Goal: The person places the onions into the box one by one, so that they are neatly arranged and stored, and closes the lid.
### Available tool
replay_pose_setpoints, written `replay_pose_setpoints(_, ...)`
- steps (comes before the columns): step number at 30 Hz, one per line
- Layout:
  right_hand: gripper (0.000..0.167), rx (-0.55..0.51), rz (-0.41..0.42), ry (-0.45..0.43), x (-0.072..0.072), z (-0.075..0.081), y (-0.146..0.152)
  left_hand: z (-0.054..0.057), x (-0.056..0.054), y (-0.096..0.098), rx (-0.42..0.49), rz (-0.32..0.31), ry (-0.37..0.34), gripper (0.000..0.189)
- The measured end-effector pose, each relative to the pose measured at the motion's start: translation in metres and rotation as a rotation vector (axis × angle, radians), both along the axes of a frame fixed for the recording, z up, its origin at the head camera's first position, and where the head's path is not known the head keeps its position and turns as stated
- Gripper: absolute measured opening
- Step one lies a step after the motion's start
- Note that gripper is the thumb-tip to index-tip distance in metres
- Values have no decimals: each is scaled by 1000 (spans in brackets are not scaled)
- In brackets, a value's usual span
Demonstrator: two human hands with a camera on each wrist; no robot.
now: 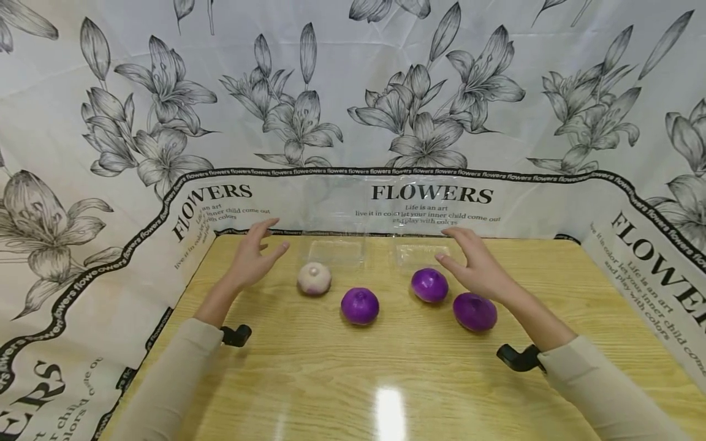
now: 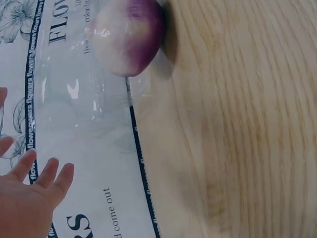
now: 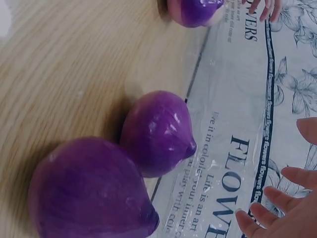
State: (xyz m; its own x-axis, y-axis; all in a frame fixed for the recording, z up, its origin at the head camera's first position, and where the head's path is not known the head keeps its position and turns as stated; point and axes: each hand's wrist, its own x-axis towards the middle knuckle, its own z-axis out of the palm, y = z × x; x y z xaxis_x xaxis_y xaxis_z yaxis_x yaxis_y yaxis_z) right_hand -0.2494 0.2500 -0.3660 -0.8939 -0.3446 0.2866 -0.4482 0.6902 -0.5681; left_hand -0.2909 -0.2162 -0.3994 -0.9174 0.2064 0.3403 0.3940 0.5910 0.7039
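My left hand (image 1: pixel 252 256) is raised over the table's left side, its fingers spread and holding nothing. To its right sits a white onion-like bulb (image 1: pixel 314 278) with a purple patch. A glossy purple bulb (image 1: pixel 360 306) lies a little nearer to me. My right hand (image 1: pixel 475 263) hovers on the other side, fingers apart, with nothing in it. Below and beside it rest two more purple bulbs, one (image 1: pixel 429 285) farther back and a bigger-looking one (image 1: pixel 475 312) in front. In the right wrist view their pointed tips show, with the right fingers (image 3: pixel 280 199) well apart from them.
Behind the bulbs stand two clear plastic boxes, one on the left (image 1: pixel 333 251) and one on the right (image 1: pixel 421 254). A white cloth (image 1: pixel 331 205) printed with flowers and lettering walls the back and both sides of the wooden table (image 1: pixel 309 373).
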Motion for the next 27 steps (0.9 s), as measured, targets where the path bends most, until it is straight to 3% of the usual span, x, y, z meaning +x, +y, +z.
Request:
replay_pose_setpoints(5,61,14,30,-13,0,-5,-14,-5,0,0,48,-5,-53,63)
replay_pose_setpoints(14,59,10,73,-14,6,-12,-34,-16,-2,8,105,-21,-42,60)
replay_pose_setpoints(27,60,12,146,9,6,-24,-59,-30,-7,22,183,45,-153,58)
